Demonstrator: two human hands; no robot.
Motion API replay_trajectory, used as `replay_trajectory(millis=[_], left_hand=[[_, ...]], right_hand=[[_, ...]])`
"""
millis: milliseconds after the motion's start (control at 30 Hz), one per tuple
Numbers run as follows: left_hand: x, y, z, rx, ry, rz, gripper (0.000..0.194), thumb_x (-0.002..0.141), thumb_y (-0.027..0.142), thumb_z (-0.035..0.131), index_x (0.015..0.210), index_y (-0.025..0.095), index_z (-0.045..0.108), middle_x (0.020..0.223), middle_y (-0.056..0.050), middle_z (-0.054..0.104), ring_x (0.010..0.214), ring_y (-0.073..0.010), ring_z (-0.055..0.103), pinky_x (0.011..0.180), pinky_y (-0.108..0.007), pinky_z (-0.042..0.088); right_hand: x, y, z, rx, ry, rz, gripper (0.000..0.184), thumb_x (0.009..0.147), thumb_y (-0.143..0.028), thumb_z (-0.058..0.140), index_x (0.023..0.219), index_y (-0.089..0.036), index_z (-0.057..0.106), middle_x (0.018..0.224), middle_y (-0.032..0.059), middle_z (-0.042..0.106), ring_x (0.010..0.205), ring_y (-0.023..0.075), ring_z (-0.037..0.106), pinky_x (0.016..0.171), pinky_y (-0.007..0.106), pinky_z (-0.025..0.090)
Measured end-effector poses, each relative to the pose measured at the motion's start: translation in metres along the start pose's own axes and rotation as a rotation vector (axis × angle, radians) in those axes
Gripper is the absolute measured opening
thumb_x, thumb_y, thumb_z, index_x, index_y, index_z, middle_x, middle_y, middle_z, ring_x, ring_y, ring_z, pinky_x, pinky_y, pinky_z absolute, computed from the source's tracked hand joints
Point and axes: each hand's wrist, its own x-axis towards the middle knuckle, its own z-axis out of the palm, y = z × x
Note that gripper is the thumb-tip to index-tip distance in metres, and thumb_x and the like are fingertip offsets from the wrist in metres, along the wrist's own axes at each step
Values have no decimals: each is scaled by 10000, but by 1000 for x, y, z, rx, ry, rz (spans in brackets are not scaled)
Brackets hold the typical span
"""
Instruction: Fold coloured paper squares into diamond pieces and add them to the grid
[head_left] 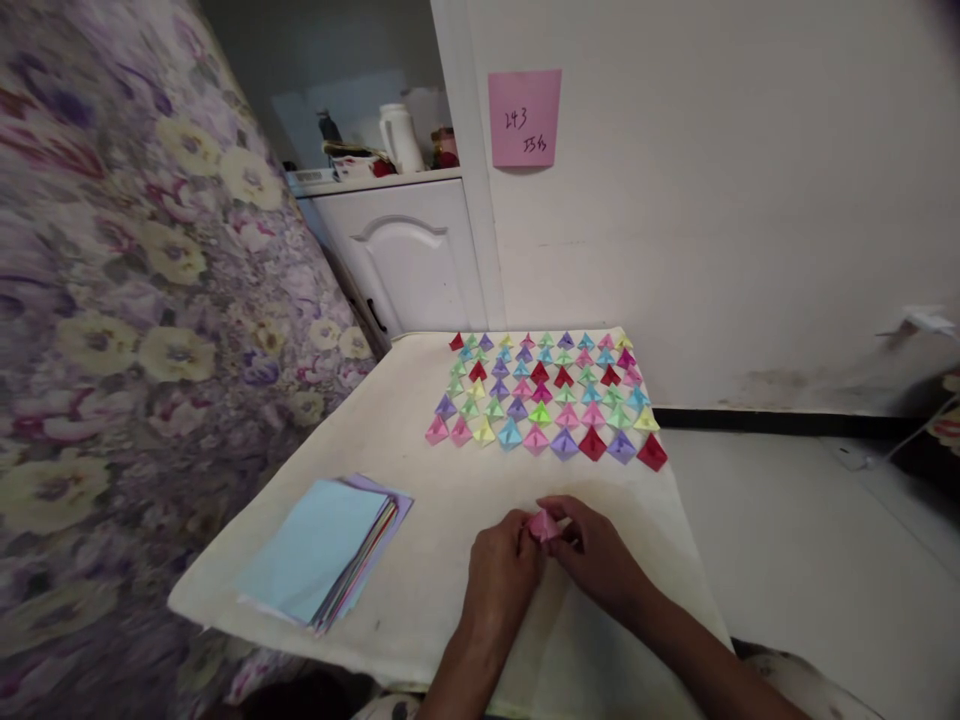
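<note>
Fingers partly hide one pink origami piece (545,526), pinched by both left hand (504,562) and right hand (596,552) toward the table (439,490)'s near right corner. Nine folded papers (565,445) form the nearest row; one paper stack (319,548), sheets uncountable, lies leftward.

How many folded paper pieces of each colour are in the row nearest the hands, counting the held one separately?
Pink row pieces: 3
Purple row pieces: 2
Red row pieces: 2
Yellow row piece: 1
Blue row piece: 1
Held pink piece: 1
Total: 10
</note>
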Motion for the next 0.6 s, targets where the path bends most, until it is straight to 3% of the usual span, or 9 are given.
replay_trajectory(millis=[167, 367, 600], left_hand=[[-1, -1, 3, -182, -43, -56, 201, 803, 175, 382, 689, 187, 547, 535, 23, 585, 474, -119, 584, 481, -205, 386], [3, -2, 10, -585, -124, -200, 88, 717, 119, 421, 718, 192, 470, 568, 45, 577, 476, -137, 621, 459, -232, 483], [9, -5, 16, -781, -204, -286, 138, 681, 110, 450, 796, 184, 472, 536, 48, 597, 485, -141, 621, 487, -253, 507]], right_hand=[[1, 0, -2, 7, 4, 14, 365, 737, -152, 487, 1092, -178, 569, 1019, 65, 647, 753, 160, 623, 677, 293, 503], [3, 0, -4, -3, 14, 16, 357, 721, -130, 450, 1048, -166, 588, 883, 41, 668, 713, 153, 616, 666, 282, 487], [2, -2, -5, 27, 7, 30, 392, 691, -128, 508, 1073, -192, 569, 980, 55, 640, 723, 147, 617, 635, 269, 506]])
